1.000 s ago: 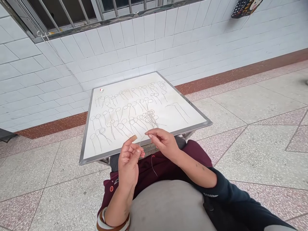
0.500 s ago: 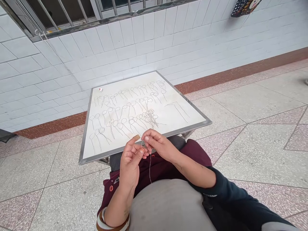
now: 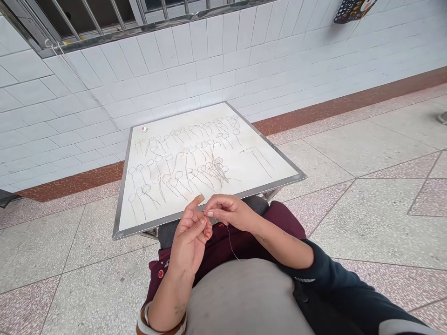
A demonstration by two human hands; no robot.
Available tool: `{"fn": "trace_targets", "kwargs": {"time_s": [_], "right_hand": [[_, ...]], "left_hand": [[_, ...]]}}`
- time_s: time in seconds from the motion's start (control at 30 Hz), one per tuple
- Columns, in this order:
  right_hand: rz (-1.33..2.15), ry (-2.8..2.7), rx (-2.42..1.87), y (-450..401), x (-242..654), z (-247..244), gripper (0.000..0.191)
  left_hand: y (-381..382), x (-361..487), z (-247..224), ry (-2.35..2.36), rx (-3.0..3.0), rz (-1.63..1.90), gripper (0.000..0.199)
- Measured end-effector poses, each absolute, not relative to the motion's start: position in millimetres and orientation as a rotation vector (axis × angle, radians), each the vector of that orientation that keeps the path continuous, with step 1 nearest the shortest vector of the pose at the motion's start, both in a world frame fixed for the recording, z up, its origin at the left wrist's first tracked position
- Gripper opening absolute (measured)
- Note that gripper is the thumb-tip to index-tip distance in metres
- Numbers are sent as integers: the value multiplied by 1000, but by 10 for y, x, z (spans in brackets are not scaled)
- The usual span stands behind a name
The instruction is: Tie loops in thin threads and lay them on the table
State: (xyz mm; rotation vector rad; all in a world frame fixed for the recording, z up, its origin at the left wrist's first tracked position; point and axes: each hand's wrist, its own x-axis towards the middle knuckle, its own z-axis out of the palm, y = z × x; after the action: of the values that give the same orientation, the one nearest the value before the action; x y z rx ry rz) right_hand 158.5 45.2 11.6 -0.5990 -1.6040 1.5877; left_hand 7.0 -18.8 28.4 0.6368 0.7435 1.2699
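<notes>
Just in front of the table's near edge, my two hands meet over my lap. A thin wire [image 3: 231,242] hangs below my right hand [image 3: 228,213], its loose end curving down toward my grey top. The thumb and forefinger of that hand pinch the wire. My left hand [image 3: 193,230] pinches at the same spot with thumb and finger, its forefinger, wrapped in tan tape, pointing up. The part of the wire between the fingertips is mostly hidden. Beyond them, several looped wires [image 3: 167,179] with long tails lie in rows on the white table [image 3: 251,135].
A tangled heap of looped wires [image 3: 218,170] lies right of the table's middle, with a bent wire [image 3: 260,160] farther right. A small white and red item [image 3: 144,129] sits at the far left corner. The tiled wall [image 3: 195,60] stands behind.
My right hand has closed in against my left fingertips, and the small loop that showed between them is no longer visible. The hanging wire end has swung to the right.
</notes>
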Motion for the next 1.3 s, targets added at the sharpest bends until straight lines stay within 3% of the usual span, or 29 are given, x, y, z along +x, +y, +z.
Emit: {"fn": "trace_targets", "kwargs": {"time_s": [0.53, 0.77, 1.3], "right_hand": [[1465, -1654, -615, 434, 1680, 213, 18], [1353, -1690, -714, 461, 1722, 279, 17], [1379, -1682, -670, 430, 1676, 170, 19]], "left_hand": [[-335, -179, 432, 883, 734, 1108, 54], [-302, -229, 517, 1195, 982, 1196, 57], [-261, -121, 488, 1016, 1022, 1038, 62]]}}
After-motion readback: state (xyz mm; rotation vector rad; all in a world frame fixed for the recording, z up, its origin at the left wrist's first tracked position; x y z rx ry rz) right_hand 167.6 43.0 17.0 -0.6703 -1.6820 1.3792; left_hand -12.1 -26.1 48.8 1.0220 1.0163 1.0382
